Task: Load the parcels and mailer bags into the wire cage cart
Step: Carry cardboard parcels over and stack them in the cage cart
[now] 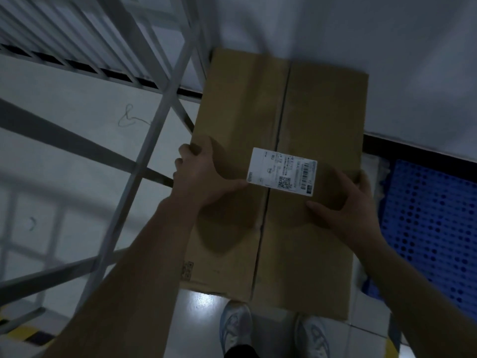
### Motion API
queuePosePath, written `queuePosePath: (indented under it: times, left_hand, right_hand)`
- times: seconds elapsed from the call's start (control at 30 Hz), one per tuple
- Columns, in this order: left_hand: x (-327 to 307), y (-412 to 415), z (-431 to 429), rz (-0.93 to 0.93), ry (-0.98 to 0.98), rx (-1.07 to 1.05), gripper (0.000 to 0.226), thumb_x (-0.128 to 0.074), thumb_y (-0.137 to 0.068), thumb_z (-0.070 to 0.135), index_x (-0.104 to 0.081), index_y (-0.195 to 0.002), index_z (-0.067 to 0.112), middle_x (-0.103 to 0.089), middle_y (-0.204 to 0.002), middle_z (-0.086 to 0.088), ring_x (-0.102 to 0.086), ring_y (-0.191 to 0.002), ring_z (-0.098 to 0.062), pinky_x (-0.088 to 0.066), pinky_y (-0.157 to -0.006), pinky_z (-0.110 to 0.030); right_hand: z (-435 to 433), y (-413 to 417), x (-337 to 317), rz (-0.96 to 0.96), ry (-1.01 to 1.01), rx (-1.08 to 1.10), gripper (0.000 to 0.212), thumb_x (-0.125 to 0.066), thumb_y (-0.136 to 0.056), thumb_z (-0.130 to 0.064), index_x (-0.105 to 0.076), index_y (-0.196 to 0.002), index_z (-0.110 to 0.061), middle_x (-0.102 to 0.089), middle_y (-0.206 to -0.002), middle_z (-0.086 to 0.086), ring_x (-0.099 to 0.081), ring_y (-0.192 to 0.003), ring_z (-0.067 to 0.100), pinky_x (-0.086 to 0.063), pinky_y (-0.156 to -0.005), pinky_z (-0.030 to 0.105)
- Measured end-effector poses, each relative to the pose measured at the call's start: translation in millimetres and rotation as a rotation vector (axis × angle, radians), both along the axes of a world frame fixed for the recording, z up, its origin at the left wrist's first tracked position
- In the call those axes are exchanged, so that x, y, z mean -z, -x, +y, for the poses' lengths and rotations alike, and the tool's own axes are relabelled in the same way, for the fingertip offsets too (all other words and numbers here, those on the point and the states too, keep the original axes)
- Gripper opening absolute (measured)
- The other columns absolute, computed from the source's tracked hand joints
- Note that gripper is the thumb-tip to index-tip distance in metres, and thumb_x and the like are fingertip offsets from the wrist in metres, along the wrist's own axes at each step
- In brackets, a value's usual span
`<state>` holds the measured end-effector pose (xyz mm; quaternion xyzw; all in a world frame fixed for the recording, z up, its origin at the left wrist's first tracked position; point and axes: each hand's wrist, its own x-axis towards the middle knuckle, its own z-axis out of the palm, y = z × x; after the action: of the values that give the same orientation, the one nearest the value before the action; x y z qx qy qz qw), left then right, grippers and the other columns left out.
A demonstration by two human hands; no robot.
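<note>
Cardboard box: we've got one long cardboard box (309, 104) carried flat in front of us, above our shoes (235, 326), with the taped seam running away from us. It's not in the cart yet.
Left hand: our left hand (204, 174) is clamped on the box's left edge, thumb lying across the top and fingers curled over the side.
Right hand: our right hand (346, 205) mirrors it on the right edge, thumb on top and fingers wrapped round the side and out of sight.
Why that grip: we reckon one hand per long side, about halfway along, keeps a box this long level and stops it tipping forward.
Shipping label: the shipping label (282, 171) faces up between our hands, so it can be read while we carry.
Wire cage cart: the wire cage cart (154, 120) is just to our left, its grey bars right beside the box's left edge, near our left knuckles.
Blue pallet: a perforated blue pallet (433, 228) sits low on our right, partly under the box's edge from this angle.
Next bit: probably swing left and feed the box in past the bars, watching those left fingers.
Blur: the view's pretty smeared, so we can't tell which cart opening we'd be going for.
</note>
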<state>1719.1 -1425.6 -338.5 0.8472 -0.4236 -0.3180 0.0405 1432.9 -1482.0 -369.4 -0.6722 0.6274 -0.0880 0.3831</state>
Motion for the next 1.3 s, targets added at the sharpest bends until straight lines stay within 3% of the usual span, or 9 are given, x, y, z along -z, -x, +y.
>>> queuePosePath:
  times: [0.23, 0.57, 0.7, 0.83, 0.93, 1.03, 1.1, 1.2, 1.3]
  left_hand:
    - [6, -8, -9, -0.032, 0.063, 0.026, 0.123, -0.081, -0.064, 0.065, -0.017, -0.155, 0.011, -0.012, -0.155, -0.021, -0.029, -0.139, -0.043, -0.035, -0.113, -0.052]
    - [8, -22, -23, -0.083, 0.056, 0.109, 0.107, -0.084, -0.069, 0.056, -0.03, -0.149, 0.011, -0.007, -0.16, -0.02, -0.024, -0.141, -0.046, -0.032, -0.114, -0.056]
    - [19, -18, -13, -0.146, 0.082, 0.209, 0.082, -0.079, -0.079, 0.047, -0.044, -0.144, 0.014, -0.018, -0.161, -0.016, -0.013, -0.148, -0.045, -0.021, -0.117, -0.064]
    - [5, 13, 2, -0.207, 0.046, 0.233, 0.07, -0.069, -0.091, 0.039, -0.039, -0.149, 0.014, -0.016, -0.162, -0.015, -0.013, -0.149, -0.039, -0.028, -0.114, -0.062]
    - [-30, 30, 25, -0.246, -0.009, 0.178, 0.079, -0.063, -0.089, 0.052, -0.031, -0.151, 0.016, -0.03, -0.157, -0.016, -0.026, -0.144, -0.041, -0.034, -0.11, -0.061]
    - [-91, 43, 48, -0.32, -0.032, 0.098, 0.079, -0.058, -0.083, 0.063, -0.039, -0.145, 0.019, -0.044, -0.145, -0.014, -0.039, -0.134, -0.04, -0.039, -0.105, -0.059]
    - [-139, 52, 60, -0.239, 0.005, 0.037, 0.074, -0.052, -0.084, 0.065, -0.039, -0.144, 0.024, -0.044, -0.143, -0.012, -0.039, -0.134, -0.038, -0.039, -0.106, -0.057]
    - [-214, 70, 77, -0.046, 0.016, -0.025, 0.073, -0.045, -0.096, 0.058, -0.024, -0.152, 0.018, -0.031, -0.154, -0.012, -0.032, -0.14, -0.034, -0.036, -0.11, -0.053]
    - [-291, 83, 98, -0.065, 0.037, 0.022, 0.073, -0.044, -0.1, 0.05, -0.017, -0.156, 0.011, -0.024, -0.158, -0.013, -0.029, -0.142, -0.032, -0.037, -0.11, -0.049]
  right_hand:
    - [7, 1, -2, -0.007, 0.024, 0.063, 0.102, -0.084, -0.075, -0.041, -0.025, -0.157, -0.033, -0.012, -0.165, -0.001, -0.024, -0.148, 0.021, -0.031, -0.116, 0.039]
    - [6, -14, -6, 0.015, -0.024, 0.082, 0.092, -0.083, -0.077, -0.039, -0.032, -0.154, -0.033, -0.006, -0.167, 0.002, -0.023, -0.149, 0.023, -0.029, -0.117, 0.041]
    - [3, -25, -5, 0.166, -0.088, -0.058, 0.089, -0.072, -0.086, -0.047, -0.02, -0.157, -0.036, 0.015, -0.165, 0.007, -0.012, -0.152, 0.032, -0.025, -0.122, 0.048]
    - [-11, -33, -22, 0.458, -0.224, -0.208, 0.082, -0.054, -0.094, -0.059, -0.002, -0.155, -0.046, 0.024, -0.163, 0.01, 0.015, -0.149, 0.045, -0.009, -0.12, 0.063]
    - [-5, -33, -63, 0.486, -0.185, -0.21, 0.068, -0.051, -0.096, -0.046, -0.015, -0.154, -0.043, 0.006, -0.166, 0.001, 0.003, -0.151, 0.04, -0.019, -0.118, 0.061]
    - [21, -28, -127, 0.469, -0.124, -0.171, 0.063, -0.053, -0.095, -0.037, -0.031, -0.154, -0.03, -0.011, -0.163, -0.001, -0.014, -0.147, 0.031, -0.03, -0.115, 0.054]
    - [40, -22, -176, 0.434, -0.1, -0.176, 0.068, -0.054, -0.094, -0.038, -0.025, -0.155, -0.032, -0.007, -0.164, -0.002, -0.01, -0.15, 0.029, -0.027, -0.117, 0.052]
    - [65, -10, -247, 0.366, -0.121, -0.236, 0.082, -0.053, -0.093, -0.048, -0.004, -0.158, -0.039, 0.011, -0.167, -0.005, 0.011, -0.153, 0.03, -0.015, -0.122, 0.053]
    - [71, 3, -315, 0.325, -0.088, -0.266, 0.086, -0.052, -0.093, -0.055, 0.001, -0.159, -0.035, 0.013, -0.167, -0.004, 0.014, -0.153, 0.03, -0.015, -0.122, 0.055]
